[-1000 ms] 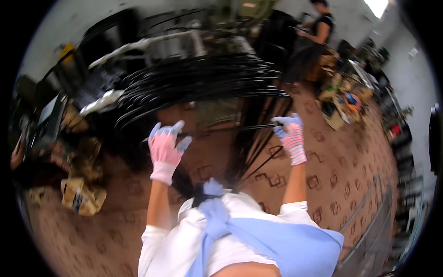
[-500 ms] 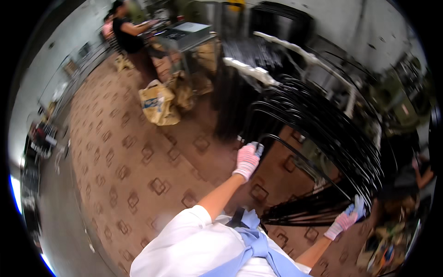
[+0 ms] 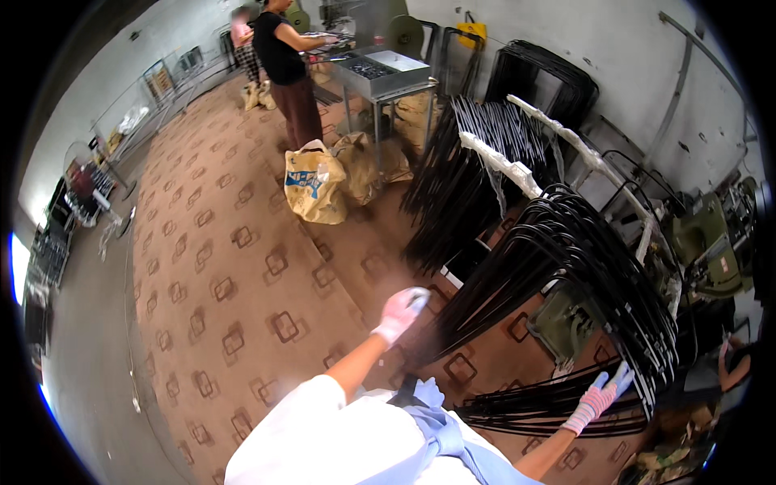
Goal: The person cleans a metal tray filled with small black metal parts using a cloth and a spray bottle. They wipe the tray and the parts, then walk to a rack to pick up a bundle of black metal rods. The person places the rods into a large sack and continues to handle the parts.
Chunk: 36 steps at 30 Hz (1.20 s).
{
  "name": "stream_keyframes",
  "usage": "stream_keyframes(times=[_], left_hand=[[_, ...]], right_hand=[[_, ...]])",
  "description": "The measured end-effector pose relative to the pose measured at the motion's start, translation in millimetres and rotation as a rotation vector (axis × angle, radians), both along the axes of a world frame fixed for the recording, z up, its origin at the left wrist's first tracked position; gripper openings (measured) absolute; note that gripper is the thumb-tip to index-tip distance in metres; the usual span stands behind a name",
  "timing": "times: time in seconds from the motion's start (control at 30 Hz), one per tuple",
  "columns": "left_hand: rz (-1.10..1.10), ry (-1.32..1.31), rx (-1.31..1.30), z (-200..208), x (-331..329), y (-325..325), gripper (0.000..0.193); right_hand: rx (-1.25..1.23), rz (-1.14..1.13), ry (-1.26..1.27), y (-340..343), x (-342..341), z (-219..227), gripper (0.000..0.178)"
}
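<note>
A bundle of black bent metal tube frames (image 3: 558, 234) hangs in front of me to the right, its long legs slanting down toward me. My left hand (image 3: 402, 314), in a pink glove with grey fingertips, is to the left of the legs, apart from them. Motion blurs its fingers, and nothing shows plainly in them. My right hand (image 3: 596, 400), in a striped pink and grey glove, is beside the bundle's near right corner. Its fingers are stretched out and apart, the tips close to the tubes; whether they touch cannot be made out.
White-wrapped rails (image 3: 505, 166) support the frames, with more black tubes behind. A green machine (image 3: 711, 242) stands at the right. Further off, a person in black (image 3: 283, 48) works at a metal table (image 3: 388, 77) beside yellow sacks (image 3: 315, 186). Another person's arm (image 3: 731, 364) shows at right.
My left hand has come away from the nearest frame's leg, moving left and toward me. That frame now lies closer to the bundle. My right hand's fingers have spread. The view has shifted.
</note>
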<state>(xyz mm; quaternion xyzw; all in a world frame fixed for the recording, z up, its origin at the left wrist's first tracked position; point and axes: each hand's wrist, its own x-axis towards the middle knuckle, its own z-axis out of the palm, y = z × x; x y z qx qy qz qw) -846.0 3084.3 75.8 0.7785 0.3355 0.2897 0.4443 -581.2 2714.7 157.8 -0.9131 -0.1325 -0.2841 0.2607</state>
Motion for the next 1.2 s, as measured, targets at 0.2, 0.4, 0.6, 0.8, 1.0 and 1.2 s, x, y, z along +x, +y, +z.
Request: stream_keyframes(times=[0.2, 0.4, 0.6, 0.8, 1.0, 1.2], left_hand=[[0.319, 0.157, -0.205, -58, -199, 31, 0.015], [0.441, 0.226, -0.504, -114, -355, 68, 0.013], [0.482, 0.012, -0.500, -137, -364, 112, 0.015], [0.475, -0.071, -0.592, -118, -299, 158, 0.011], [0.431, 0.012, -0.543, -114, -260, 228, 0.012], [0.568, 0.107, -0.671, -99, -214, 319, 0.042]], right_hand=[[0.123, 0.380, 0.266, 110, -82, -44, 0.036], [-0.195, 0.940, 0.467, 251, -185, -35, 0.031], [-0.573, 1.092, 0.839, 319, -230, -18, 0.036], [-0.598, 1.073, 0.943, 374, -219, -18, 0.039], [-0.543, 1.142, 0.952, 454, -174, -68, 0.031], [-0.648, 1.138, 0.863, 555, -96, -61, 0.034]])
